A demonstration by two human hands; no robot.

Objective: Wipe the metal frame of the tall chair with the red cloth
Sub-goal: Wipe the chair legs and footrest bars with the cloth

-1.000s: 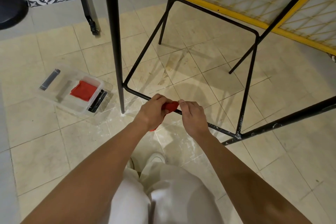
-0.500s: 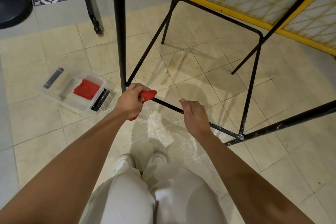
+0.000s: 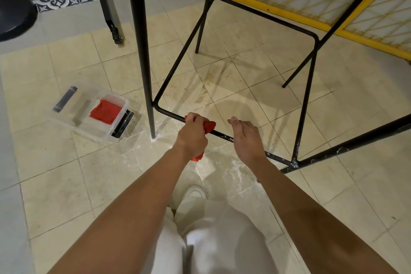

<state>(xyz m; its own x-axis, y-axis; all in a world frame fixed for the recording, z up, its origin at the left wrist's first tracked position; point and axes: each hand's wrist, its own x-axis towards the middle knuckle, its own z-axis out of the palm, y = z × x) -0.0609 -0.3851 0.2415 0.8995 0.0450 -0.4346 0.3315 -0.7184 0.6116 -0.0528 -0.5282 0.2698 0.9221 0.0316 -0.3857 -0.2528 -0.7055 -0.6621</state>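
1 red cloth, gripped by left hand, on metal frame.

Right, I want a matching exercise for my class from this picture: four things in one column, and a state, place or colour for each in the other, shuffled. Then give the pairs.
1 left hand
2 right hand
3 clear tub
4 panel frame

A yellow
B holds nothing
C on the floor, far left
D grips the red cloth on the black crossbar

Pairs: 1-D, 2-B, 3-C, 4-A
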